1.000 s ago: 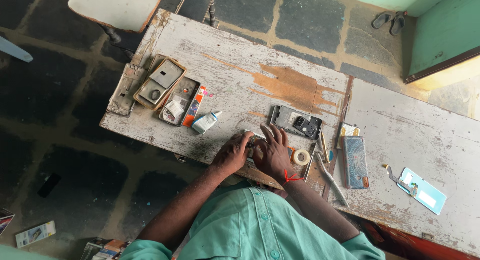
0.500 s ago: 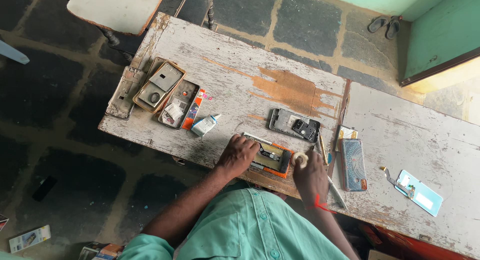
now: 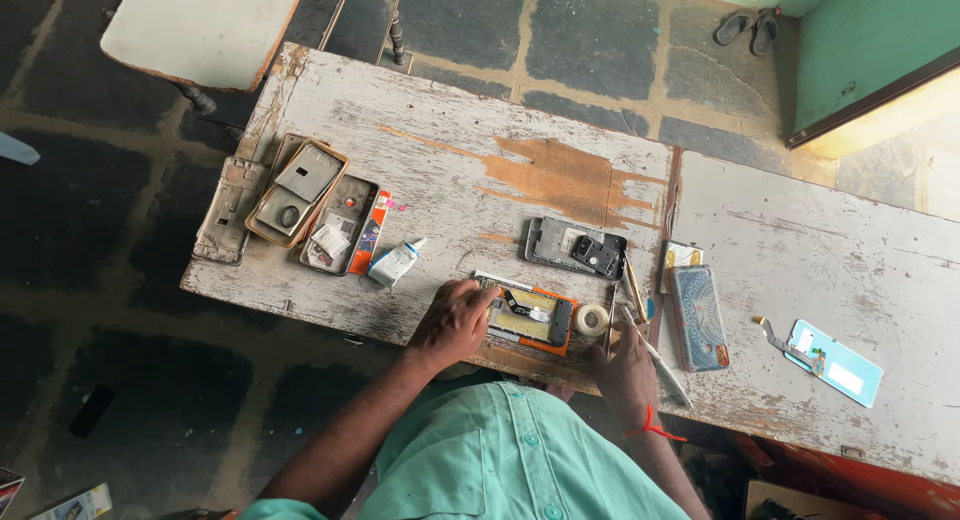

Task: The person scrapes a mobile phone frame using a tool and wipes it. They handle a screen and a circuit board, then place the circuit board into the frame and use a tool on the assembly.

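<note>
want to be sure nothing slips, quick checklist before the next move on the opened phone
1. Opened phone flat on the bench: ok.
2. Left hand steadying the phone's left end: ok.
3. Right hand on a tool: cannot tell, it rests by the bench edge near the thin tools.
4. Tape roll off the phone: not ok, it touches the right end.
5. Glue tube within reach: ok, lying left of the phone.
6. Back frame apart from the work: ok, it lies behind the phone.
</note>
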